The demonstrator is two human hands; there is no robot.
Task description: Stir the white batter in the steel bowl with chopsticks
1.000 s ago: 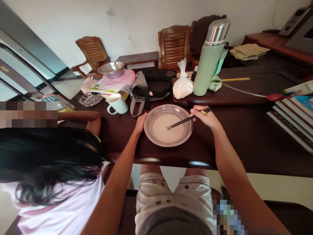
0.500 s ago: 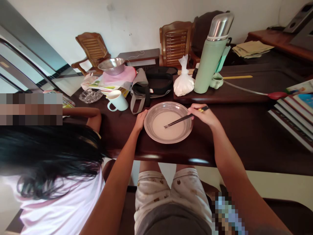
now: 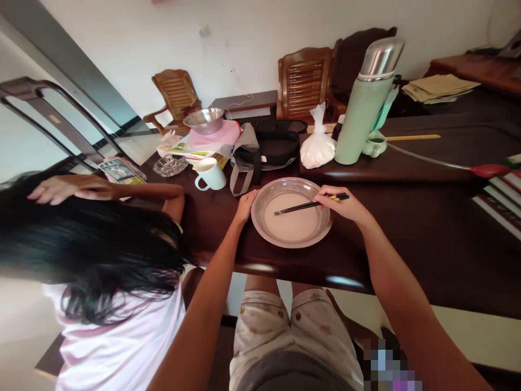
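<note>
A shallow metal basin point(image 3: 259, 225) with milky, whitish liquid point(image 3: 291, 225) in it stands near the front edge of the dark table. My left hand point(image 3: 245, 206) is closed on its left rim, the fingertips partly hidden. In my right hand point(image 3: 336, 202), over the basin's right rim, is a pair of dark chopsticks point(image 3: 297, 207) with yellow bands. They slant down to the left, close together, and their pale tips meet the liquid left of the middle.
Behind the basin are a white mug point(image 3: 211, 175), a black-grey bag point(image 3: 264, 149), a tied bag of white powder point(image 3: 318, 149) and a green thermos point(image 3: 364, 117). Books point(image 3: 504, 203) lie right. A person point(image 3: 118, 260) leans on the table at left, near a phone point(image 3: 120, 171).
My view has turned, so the scene sits lower and farther right. Inside the basin the chopstick tips have moved left and slightly away from me. My left hand stays at the rim.
</note>
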